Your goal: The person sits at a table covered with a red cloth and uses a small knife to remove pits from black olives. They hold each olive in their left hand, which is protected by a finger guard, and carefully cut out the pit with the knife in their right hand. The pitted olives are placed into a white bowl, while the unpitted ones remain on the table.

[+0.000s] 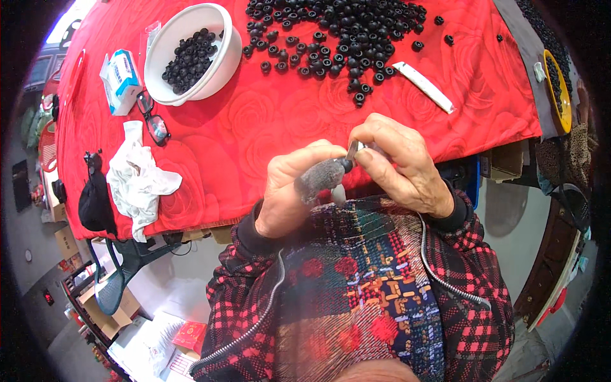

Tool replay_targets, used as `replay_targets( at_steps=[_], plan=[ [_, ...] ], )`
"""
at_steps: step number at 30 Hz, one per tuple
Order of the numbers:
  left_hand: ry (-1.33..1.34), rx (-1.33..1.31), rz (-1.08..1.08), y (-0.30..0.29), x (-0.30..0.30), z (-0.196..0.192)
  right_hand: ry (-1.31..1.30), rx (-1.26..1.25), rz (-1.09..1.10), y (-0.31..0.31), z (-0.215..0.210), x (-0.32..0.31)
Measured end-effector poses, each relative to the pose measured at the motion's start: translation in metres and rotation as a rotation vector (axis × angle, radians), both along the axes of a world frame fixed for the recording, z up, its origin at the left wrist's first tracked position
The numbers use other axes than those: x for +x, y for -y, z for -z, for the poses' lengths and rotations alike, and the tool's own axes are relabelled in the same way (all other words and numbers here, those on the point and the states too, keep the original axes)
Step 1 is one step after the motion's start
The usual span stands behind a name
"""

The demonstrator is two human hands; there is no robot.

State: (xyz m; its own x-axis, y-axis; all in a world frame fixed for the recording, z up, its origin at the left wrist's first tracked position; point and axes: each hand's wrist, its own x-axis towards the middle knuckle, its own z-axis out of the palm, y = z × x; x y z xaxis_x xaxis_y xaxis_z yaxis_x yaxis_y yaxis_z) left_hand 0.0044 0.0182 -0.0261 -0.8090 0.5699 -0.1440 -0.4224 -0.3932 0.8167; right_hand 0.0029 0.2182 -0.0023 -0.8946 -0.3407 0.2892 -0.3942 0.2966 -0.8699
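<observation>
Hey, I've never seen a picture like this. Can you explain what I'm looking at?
There's no machine here: these are a person's hands. The single picture comes from a wide fisheye camera on their head, looking down. The left hand, apparently with a fuzzy grey finger cover, holds a small black piece; the right hand pinches a thin silver-coloured metal piece close to it. On the red rose-patterned cloth lie many small round black pieces; more sit in a round white bowl.

On the tablecloth (254, 114) I view remotely: bowl (225, 67), left of the heaped parts (356, 41); eyeglasses (157, 129) before bowl; rag (137, 181) before eyeglasses.
</observation>
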Motion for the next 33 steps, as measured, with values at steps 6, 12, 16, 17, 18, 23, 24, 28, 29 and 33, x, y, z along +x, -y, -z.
replay_targets(
  at_steps=[6, 12, 16, 17, 18, 23, 24, 28, 29, 33],
  plan=[
    [0.056, -0.003, 0.004, 0.001, 0.000, 0.000, 0.027, 0.009, -0.041, -0.002, 0.002, -0.002],
    [0.057, 0.011, 0.019, 0.002, -0.002, 0.002, 0.022, 0.011, -0.074, -0.005, 0.003, -0.005],
    [0.175, -0.030, 0.011, 0.000, -0.005, 0.000, -0.029, 0.065, -0.143, -0.005, 0.005, -0.008],
    [0.162, -0.029, -0.018, 0.000, -0.005, 0.001, -0.032, 0.080, -0.140, -0.004, 0.005, -0.008],
    [0.150, -0.029, -0.047, 0.000, -0.004, 0.002, -0.035, 0.096, -0.137, -0.004, 0.005, -0.005],
    [0.071, -0.139, -0.131, -0.001, -0.008, 0.001, 0.098, -0.064, -0.091, -0.005, 0.002, 0.000],
    [0.047, -0.162, -0.131, 0.001, -0.009, 0.001, 0.084, -0.084, -0.041, -0.005, 0.006, -0.002],
    [-0.502, -0.471, -0.300, -0.002, -0.009, 0.003, 0.211, -0.114, 0.113, 0.004, 0.004, 0.000],
    [-0.598, -0.484, -0.320, -0.002, -0.010, 0.004, 0.252, -0.147, 0.099, 0.007, 0.003, 0.000],
    [-0.956, -0.593, -0.411, -0.001, -0.014, 0.007, 0.371, -0.252, 0.124, 0.019, 0.001, 0.003]
  ],
)
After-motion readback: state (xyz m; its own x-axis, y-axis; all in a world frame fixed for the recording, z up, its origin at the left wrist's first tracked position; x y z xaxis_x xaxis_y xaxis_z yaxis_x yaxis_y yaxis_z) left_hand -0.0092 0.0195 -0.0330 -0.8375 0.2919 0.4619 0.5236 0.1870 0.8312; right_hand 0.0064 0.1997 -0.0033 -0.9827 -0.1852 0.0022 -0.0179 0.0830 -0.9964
